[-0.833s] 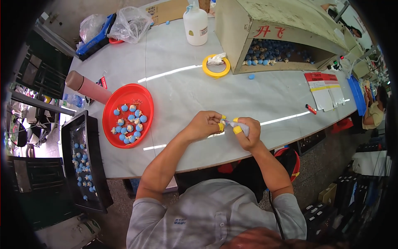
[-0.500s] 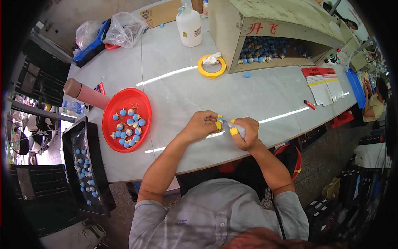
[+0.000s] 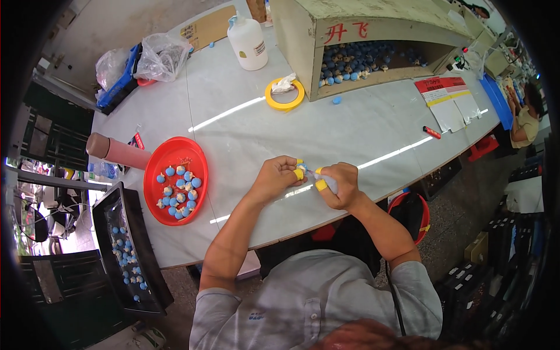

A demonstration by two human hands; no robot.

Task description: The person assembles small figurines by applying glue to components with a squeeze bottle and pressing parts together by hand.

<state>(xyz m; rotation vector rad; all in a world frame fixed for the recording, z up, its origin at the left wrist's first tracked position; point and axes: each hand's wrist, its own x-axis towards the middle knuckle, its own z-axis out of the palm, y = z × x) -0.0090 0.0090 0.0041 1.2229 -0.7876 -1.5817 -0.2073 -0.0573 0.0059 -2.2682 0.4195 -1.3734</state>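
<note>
Over the near middle of the table my left hand (image 3: 274,179) pinches a small blue-and-cream piece (image 3: 303,167), mostly hidden by the fingers. My right hand (image 3: 344,185) is wrapped round a small pale squeeze bottle (image 3: 330,183), its narrow tip pointing left at the piece. Yellow tape covers fingertips on both hands. To the left, a round red tray (image 3: 175,153) holds several small blue balls with cream parts, much like the held piece.
Beyond the red tray's left side lie a pink flask (image 3: 119,151) and a black tray (image 3: 154,286) of similar pieces. At the back stand a white bottle (image 3: 247,44), a yellow tape roll (image 3: 284,107) and a cabinet (image 3: 298,46) full of blue pieces. Papers (image 3: 449,111) lie right.
The whole view has shifted and tilted slightly. Both hands stay close together with the same holds, the bottle tip still at the piece.
</note>
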